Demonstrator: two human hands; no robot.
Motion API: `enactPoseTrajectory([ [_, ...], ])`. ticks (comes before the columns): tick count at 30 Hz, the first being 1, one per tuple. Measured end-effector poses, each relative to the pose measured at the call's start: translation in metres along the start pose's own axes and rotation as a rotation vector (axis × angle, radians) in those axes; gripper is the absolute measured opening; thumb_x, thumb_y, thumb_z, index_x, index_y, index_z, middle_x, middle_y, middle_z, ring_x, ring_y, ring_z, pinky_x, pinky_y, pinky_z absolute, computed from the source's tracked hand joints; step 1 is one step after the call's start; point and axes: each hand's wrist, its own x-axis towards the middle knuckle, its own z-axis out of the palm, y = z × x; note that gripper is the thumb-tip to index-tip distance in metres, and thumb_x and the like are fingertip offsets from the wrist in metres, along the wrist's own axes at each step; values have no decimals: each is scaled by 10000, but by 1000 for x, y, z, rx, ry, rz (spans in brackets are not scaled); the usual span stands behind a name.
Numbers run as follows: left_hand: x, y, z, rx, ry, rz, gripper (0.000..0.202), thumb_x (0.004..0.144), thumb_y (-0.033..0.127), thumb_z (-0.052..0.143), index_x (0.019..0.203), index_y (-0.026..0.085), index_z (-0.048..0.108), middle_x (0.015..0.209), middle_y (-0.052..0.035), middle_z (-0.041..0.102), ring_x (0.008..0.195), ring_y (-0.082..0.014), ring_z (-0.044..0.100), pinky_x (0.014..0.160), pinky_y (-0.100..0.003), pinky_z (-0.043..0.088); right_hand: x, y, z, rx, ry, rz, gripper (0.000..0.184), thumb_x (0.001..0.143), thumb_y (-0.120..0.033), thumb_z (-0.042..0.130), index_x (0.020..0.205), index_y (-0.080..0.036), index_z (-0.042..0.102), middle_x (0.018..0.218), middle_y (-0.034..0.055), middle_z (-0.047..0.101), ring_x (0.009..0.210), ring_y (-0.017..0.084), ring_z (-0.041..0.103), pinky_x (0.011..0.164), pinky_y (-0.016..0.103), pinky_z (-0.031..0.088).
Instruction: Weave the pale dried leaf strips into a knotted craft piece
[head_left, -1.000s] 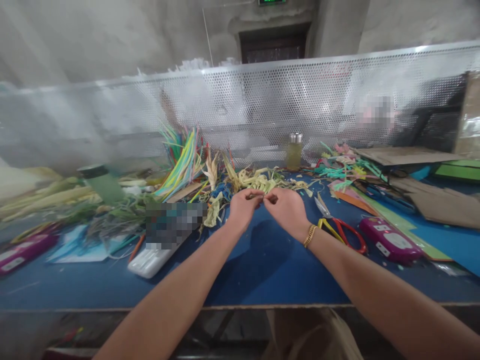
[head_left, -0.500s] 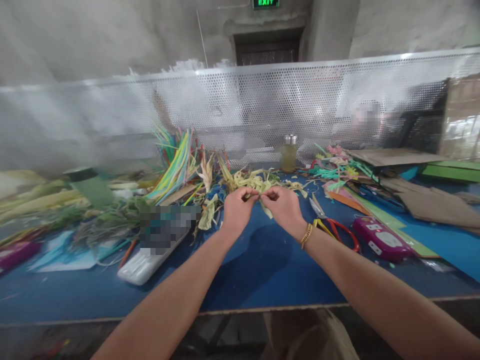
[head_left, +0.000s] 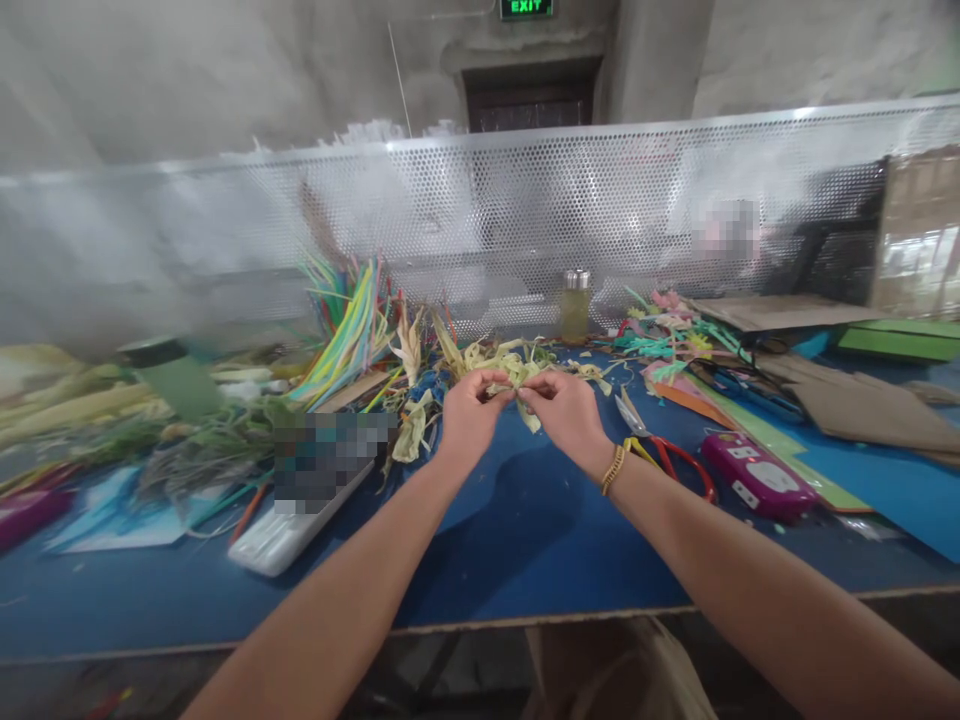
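Note:
My left hand (head_left: 472,415) and my right hand (head_left: 561,408) meet over the middle of the blue table (head_left: 517,560). Fingertips of both are pinched together on a pale green-yellow strip of dried corn husk (head_left: 530,418), whose end hangs down between them. Just behind lies a heap of similar dried husks (head_left: 480,352), partly hidden by my hands. Close to my left wrist is another crumpled husk piece (head_left: 412,432). Scissors with red and yellow handles (head_left: 671,460) lie open-bladed beside my right wrist, which wears a gold bracelet.
Colourful pipe cleaners (head_left: 349,335) and a pixelated white-edged object (head_left: 274,540) lie left. A lidded bottle (head_left: 576,308) stands behind the husks. At right are a purple device (head_left: 757,475), cardboard (head_left: 862,400) and coloured paper. A perforated metal screen (head_left: 525,220) runs along the back.
Both hands remain pinched on the husk, with slight finger movement; a little more of it shows by the left fingertips. The whole view has shifted slightly.

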Motion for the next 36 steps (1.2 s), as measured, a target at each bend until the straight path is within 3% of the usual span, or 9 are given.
enactPoseTrajectory([
  [3,0,1,0,18,-7,-45,123,698,241,679,802,176,688,591,30,565,520,-103,424,527,-232,337,-2,-2,-1,-153,55,-121,93,766,-255,634,750,-195,703,704,17,709,638,139,630,610,248,451],
  [6,-1,1,2,-6,-2,-75,122,689,258,681,781,178,683,529,47,500,502,-102,390,504,-228,303,-3,-2,-1,-205,52,-151,124,779,-254,609,763,-203,721,719,21,712,649,144,624,615,251,444],
  [11,-2,2,4,-119,31,-107,141,667,237,689,792,176,665,622,27,569,561,-107,461,539,-223,361,-1,-3,-3,-205,46,-176,143,789,-242,598,793,-210,737,779,30,714,686,144,615,632,248,438],
  [16,-1,3,1,-223,-51,-146,258,640,240,727,879,172,658,758,0,644,634,-117,544,582,-230,417,-1,-6,-6,-242,36,-272,151,809,-213,580,805,-215,730,798,24,703,740,143,611,675,255,429],
  [21,0,2,-1,-324,-142,-182,320,626,199,738,926,164,632,754,-8,663,680,-128,602,640,-241,458,-2,-3,-5,-151,45,-186,80,785,-222,607,841,-195,658,768,23,699,702,146,628,657,263,441],
  [23,0,2,-1,-396,-167,-214,360,620,189,748,948,169,601,738,-3,667,674,-127,614,640,-240,465,-1,-3,-4,-75,51,-158,149,763,-221,633,906,-186,612,740,21,692,693,151,638,653,266,450],
  [29,1,-1,-2,-518,-198,-318,406,603,195,783,920,191,529,676,39,637,527,-78,544,502,-197,394,0,1,-1,109,12,-20,220,742,-275,660,925,-179,585,720,24,677,644,145,637,614,266,477],
  [32,4,-4,-4,-506,-219,-345,346,625,210,774,865,189,526,629,57,601,472,-57,486,465,-189,345,2,4,2,168,-26,10,176,736,-301,662,846,-183,590,702,14,656,627,131,617,572,245,479],
  [36,8,-3,-10,-386,-229,-274,345,636,213,761,887,183,527,734,12,662,591,-106,591,559,-222,427,8,8,-2,181,-128,79,179,802,-357,576,781,-184,618,680,7,645,584,123,607,496,223,453],
])
